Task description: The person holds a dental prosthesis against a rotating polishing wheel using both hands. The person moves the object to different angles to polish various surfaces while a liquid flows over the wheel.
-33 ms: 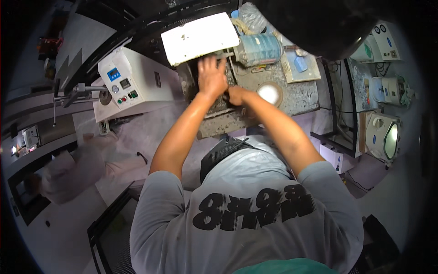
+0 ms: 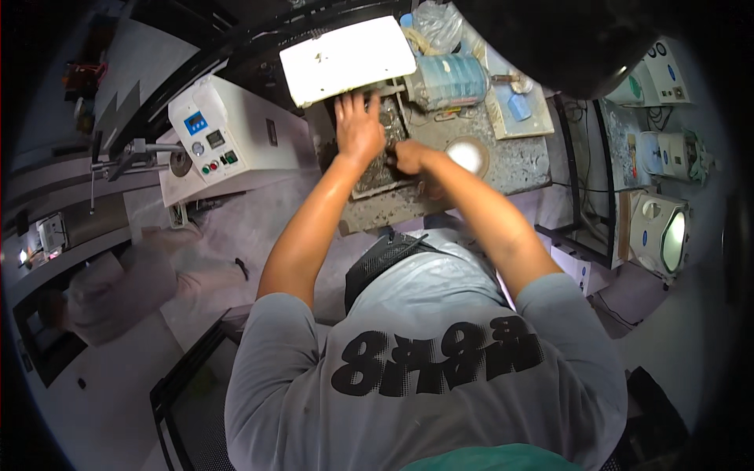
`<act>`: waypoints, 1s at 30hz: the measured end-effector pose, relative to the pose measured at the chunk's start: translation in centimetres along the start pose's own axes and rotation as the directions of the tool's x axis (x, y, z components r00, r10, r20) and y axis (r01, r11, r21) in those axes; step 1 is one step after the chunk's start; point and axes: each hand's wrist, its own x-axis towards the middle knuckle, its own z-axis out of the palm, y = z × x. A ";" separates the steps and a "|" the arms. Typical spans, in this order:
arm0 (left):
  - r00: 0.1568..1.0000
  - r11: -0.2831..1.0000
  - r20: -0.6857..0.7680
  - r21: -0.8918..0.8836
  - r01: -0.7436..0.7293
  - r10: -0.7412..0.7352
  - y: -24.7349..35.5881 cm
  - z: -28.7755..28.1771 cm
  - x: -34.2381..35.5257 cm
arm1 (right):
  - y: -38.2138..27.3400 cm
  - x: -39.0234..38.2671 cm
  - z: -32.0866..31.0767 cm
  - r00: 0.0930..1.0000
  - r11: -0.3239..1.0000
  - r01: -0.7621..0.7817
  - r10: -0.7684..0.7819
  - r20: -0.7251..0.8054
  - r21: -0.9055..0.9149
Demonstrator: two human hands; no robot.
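A dark, wet-looking rectangular tray (image 2: 379,188) is set into the grimy workbench (image 2: 514,169) in front of me. Over its left side my left hand (image 2: 360,132) is open, palm down with fingers spread, its fingertips near the lower edge of a bright white panel (image 2: 349,59). Close beside it, at the tray's right edge, my right hand (image 2: 410,155) is closed with fingers curled; whatever they grip is hidden. Just right of that hand stands a round dish (image 2: 466,157) with a bright white inside. A large bluish clear plastic bottle (image 2: 449,81) lies on its side beyond.
On the left stands a white machine (image 2: 212,145) with buttons and a small blue display. At the back right, a shallow tray (image 2: 534,122) holds a light-blue piece (image 2: 517,107). Another person (image 2: 126,294) is at the far left. More white machines (image 2: 660,235) stand at the right.
My left hand has shifted slightly left, and more of the dark tray shows between my hands. My right hand stays closed at nearly the same place.
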 end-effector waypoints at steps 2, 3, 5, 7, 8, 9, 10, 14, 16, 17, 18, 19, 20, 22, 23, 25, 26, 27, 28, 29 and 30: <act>0.995 0.998 0.076 0.010 0.067 -0.067 -3.3 0.6 -1.1 | -2.2 -0.2 -2.3 0.999 0.996 0.016 -0.012 -0.050 0.087; 0.992 0.997 0.099 -0.022 0.078 -0.076 -4.0 0.9 -2.0 | -2.6 -0.2 -2.7 0.996 0.995 0.022 -0.014 -0.084 0.100; 0.989 0.993 0.123 -0.083 0.087 -0.077 -3.4 1.1 -3.2 | -2.1 -0.9 -3.0 0.994 0.994 0.000 0.012 -0.111 0.105; 0.997 0.988 0.060 -0.145 0.045 -0.037 -2.9 1.3 -4.3 | -2.0 -1.5 -3.0 0.977 0.996 -0.044 0.058 -0.203 0.076; 0.997 0.987 0.059 -0.152 0.048 -0.040 -2.8 1.3 -4.9 | -2.1 -1.7 -2.8 0.978 0.996 -0.049 0.063 -0.199 0.071; 0.998 0.977 0.059 -0.209 0.048 -0.036 -2.8 1.3 -5.4 | -2.3 -1.8 -2.5 0.976 0.995 -0.067 0.082 -0.200 0.080; 0.998 0.963 0.058 -0.265 0.046 -0.032 -2.7 1.2 -5.7 | -2.1 -1.9 -2.2 0.974 0.992 -0.085 0.102 -0.202 0.088; 0.991 0.929 0.021 -0.344 0.133 -0.134 -3.4 0.3 -8.5 | -2.6 -3.2 -0.6 0.966 0.990 -0.085 0.109 -0.233 0.113; 0.986 0.919 -0.028 -0.367 0.143 -0.165 -3.5 0.1 -10.3 | -3.0 -4.0 -0.4 0.968 0.986 -0.097 0.125 -0.219 0.137; 0.983 0.905 -0.001 -0.390 0.169 -0.184 -3.3 -0.1 -11.2 | -3.0 -4.4 -0.3 0.969 0.985 -0.103 0.131 -0.211 0.140; 0.979 0.890 0.029 -0.412 0.196 -0.202 -3.2 -0.1 -12.0 | -3.0 -4.8 -0.1 0.956 0.981 -0.106 0.145 -0.253 0.163; 0.983 0.880 -0.016 -0.448 0.157 -0.184 -3.1 -0.1 -12.8 | -2.9 -5.2 -0.2 0.943 0.977 -0.107 0.159 -0.294 0.183; 0.982 0.876 -0.007 -0.454 0.163 -0.186 -3.1 -0.1 -13.6 | -2.8 -5.6 -0.3 0.944 0.976 -0.115 0.166 -0.285 0.185; 0.984 0.853 0.066 -0.491 0.174 -0.163 -3.1 -0.3 -15.5 | -2.7 -6.1 -0.7 0.934 0.968 -0.087 0.161 -0.318 0.235; 0.988 0.860 0.055 -0.487 0.154 -0.146 -3.4 0.0 -16.5 | -2.9 -6.3 -0.8 0.930 0.970 -0.105 0.174 -0.323 0.220; 0.972 0.843 0.080 -0.485 0.230 -0.220 -3.6 0.3 -17.3 | -3.2 -7.1 -0.9 0.941 0.984 -0.113 0.151 -0.304 0.139; 0.953 0.826 0.095 -0.478 0.297 -0.288 -3.6 0.4 -17.7 | -3.2 -7.4 -0.7 0.949 0.992 -0.112 0.123 -0.291 0.056; 0.924 0.791 0.171 -0.478 0.382 -0.342 -3.6 0.5 -17.8 | -3.0 -7.4 0.1 0.962 0.989 -0.125 0.140 -0.234 0.079; 0.922 0.788 0.177 -0.480 0.386 -0.344 -3.9 0.8 -17.9 | -3.3 -7.6 0.9 0.963 0.988 -0.129 0.144 -0.227 0.079; 0.936 0.813 0.131 -0.465 0.350 -0.327 -4.2 1.0 -17.8 | -3.7 -7.9 1.8 0.963 0.998 -0.061 0.058 -0.265 -0.004; 0.947 0.838 0.085 -0.447 0.313 -0.309 -4.5 1.2 -17.9 | -4.1 -8.2 2.7 0.955 0.996 0.007 -0.033 -0.295 -0.089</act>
